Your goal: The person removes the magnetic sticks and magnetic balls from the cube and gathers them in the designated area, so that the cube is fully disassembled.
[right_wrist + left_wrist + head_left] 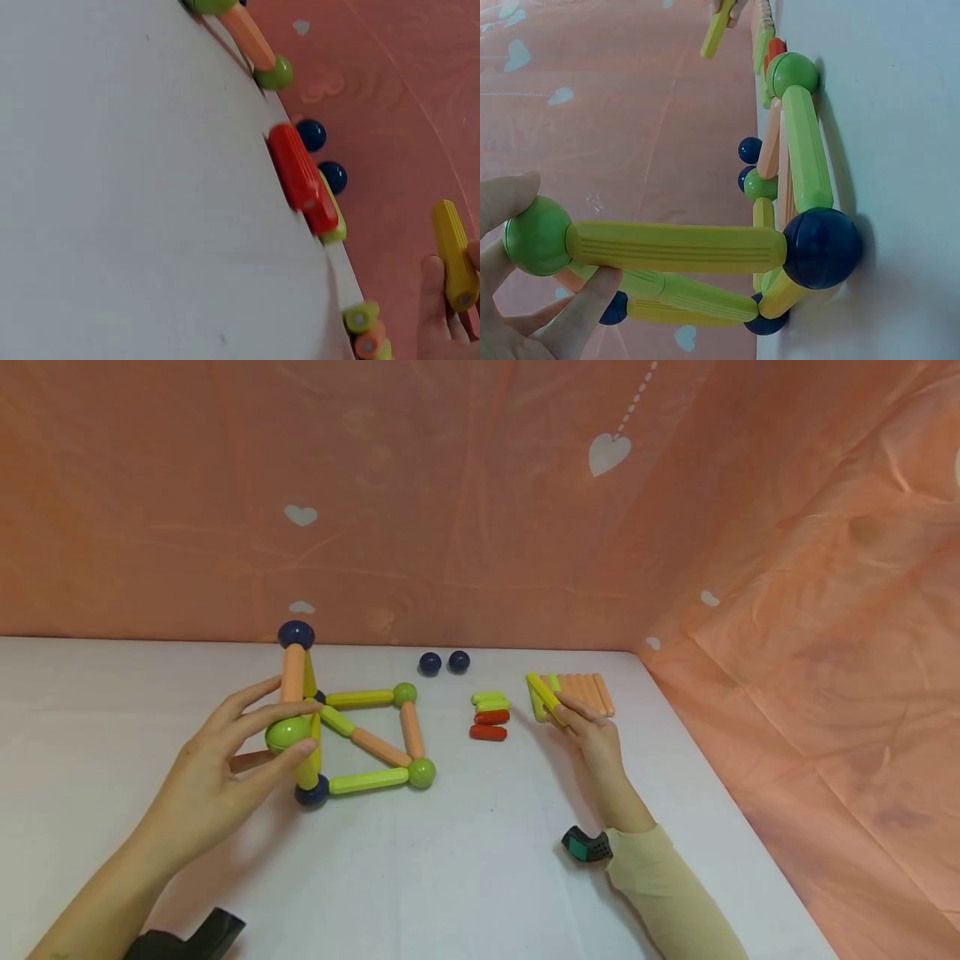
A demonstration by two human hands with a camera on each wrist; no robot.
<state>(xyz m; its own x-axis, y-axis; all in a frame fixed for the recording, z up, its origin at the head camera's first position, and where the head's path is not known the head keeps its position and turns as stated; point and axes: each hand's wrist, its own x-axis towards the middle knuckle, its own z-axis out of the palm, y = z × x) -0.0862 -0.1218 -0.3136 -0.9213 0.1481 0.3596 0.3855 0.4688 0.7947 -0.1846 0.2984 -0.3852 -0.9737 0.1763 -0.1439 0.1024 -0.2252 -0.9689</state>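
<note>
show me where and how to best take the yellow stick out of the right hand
Probably best by the free end of the yellow stick: the right hand pinches it near the other end, so this one juts out uncovered. Come from the left, away from that hand, and close the grip across the slim, straight body. The stick is held up off the table, leaving room beneath.

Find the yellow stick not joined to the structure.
Head view, right of centre: the yellow stick is in the right hand, seen over the left end of the stick row.
</note>
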